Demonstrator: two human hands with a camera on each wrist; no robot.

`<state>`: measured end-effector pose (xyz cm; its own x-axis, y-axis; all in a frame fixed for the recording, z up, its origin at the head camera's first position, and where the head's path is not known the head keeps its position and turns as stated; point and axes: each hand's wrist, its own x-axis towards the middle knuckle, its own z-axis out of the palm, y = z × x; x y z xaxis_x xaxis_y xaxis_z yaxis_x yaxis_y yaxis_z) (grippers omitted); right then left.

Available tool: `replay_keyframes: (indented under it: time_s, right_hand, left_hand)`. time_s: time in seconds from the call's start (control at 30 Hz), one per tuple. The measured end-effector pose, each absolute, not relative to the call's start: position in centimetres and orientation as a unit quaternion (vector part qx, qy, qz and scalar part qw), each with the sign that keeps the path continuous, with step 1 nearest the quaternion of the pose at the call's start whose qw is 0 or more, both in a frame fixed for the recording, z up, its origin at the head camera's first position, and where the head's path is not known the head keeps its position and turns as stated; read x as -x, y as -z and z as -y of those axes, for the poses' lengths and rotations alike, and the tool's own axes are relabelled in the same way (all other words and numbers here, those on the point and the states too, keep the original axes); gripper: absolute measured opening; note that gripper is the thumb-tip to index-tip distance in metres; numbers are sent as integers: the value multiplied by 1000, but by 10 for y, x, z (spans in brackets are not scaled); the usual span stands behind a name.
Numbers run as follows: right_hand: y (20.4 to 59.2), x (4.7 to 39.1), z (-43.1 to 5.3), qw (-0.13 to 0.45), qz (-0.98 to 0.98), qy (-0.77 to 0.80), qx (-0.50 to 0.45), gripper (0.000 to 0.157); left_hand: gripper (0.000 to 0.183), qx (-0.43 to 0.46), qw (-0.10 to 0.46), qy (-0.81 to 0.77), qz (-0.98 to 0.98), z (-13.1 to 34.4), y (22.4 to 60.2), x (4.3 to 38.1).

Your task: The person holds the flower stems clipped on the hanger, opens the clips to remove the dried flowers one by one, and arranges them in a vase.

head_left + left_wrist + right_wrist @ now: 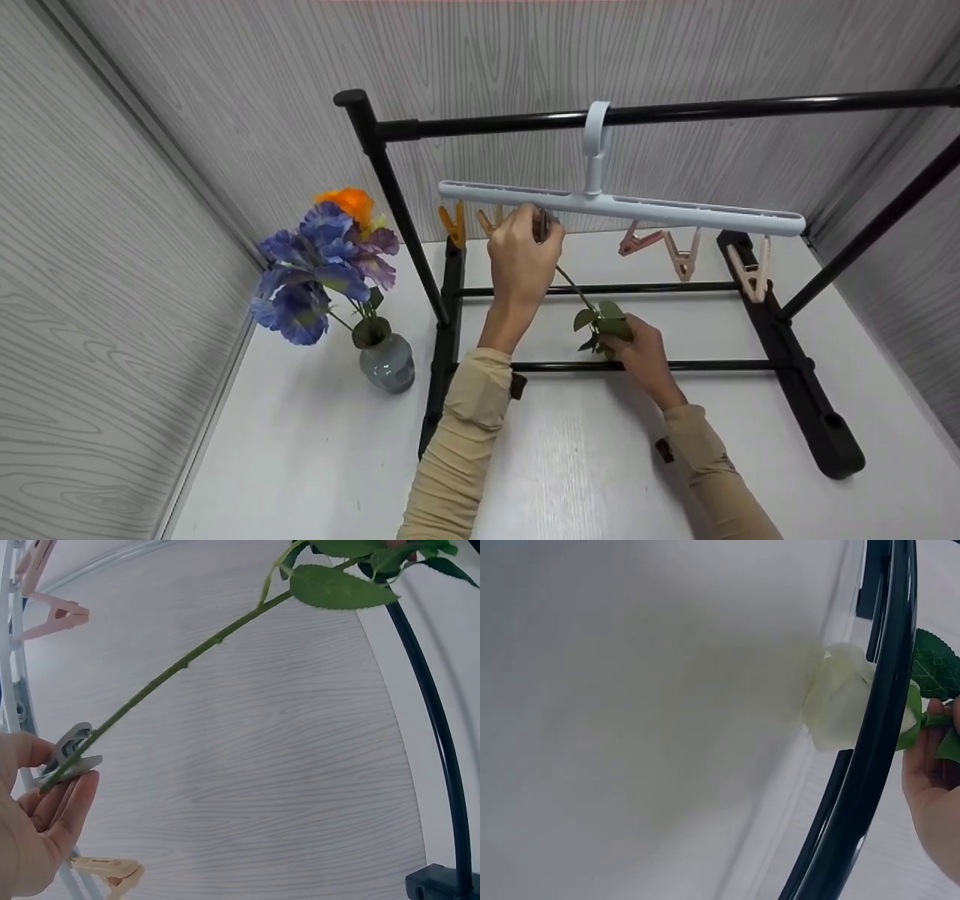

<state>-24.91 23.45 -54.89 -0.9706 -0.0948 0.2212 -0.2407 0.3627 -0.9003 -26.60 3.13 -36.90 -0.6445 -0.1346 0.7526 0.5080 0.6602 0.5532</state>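
My left hand is raised just under the pale blue clip hanger and pinches a grey clothespin. The cut end of a green stem lies at the clothespin's jaws, by my fingers. Lower down, my right hand holds the same flower near its green leaves. Its bloom, a white rose, shows in the right wrist view with its head downward, partly hidden behind a black bar. The stem slopes between my two hands.
The hanger hooks over the top bar of a black rack. Orange clothespins hang left of my hand; pink and beige clothespins hang right. A grey glass vase with blue, purple and orange flowers stands left of the rack.
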Motion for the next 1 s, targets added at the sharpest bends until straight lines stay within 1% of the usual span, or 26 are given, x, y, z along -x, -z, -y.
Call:
replay_keyframes:
  time_s: [0.1, 0.23, 0.33, 0.47, 0.6, 0.7, 0.87, 1.0]
  right_hand:
    - [548, 249, -243, 94, 835, -529, -121, 11]
    - [541, 249, -253, 150, 855, -471, -155, 16]
    - [531, 250, -258, 185, 864, -432, -183, 20]
    - [517, 253, -262, 212, 871, -390, -210, 16]
    - [503, 255, -267, 233, 875, -354, -236, 13]
    - [496, 256, -268, 250, 875, -328, -254, 13]
    - [490, 257, -266, 287, 868, -285, -287, 15]
    - [484, 257, -260, 313, 858, -249, -322, 18]
  left_hand:
    - [16, 117, 404, 398, 815, -31, 370, 267]
    - [13, 113, 389, 404, 820, -31, 374, 266]
    - [16, 110, 369, 417, 824, -30, 377, 265]
    - [21, 111, 342, 425, 831, -28, 381, 261]
    - [20, 122, 318, 389, 856, -28, 391, 256]
    - [18, 153, 276, 336, 888, -30, 403, 251]
    - [14, 226, 183, 250, 924, -34, 426, 244]
    - [11, 243, 161, 247, 924, -40, 436, 243]
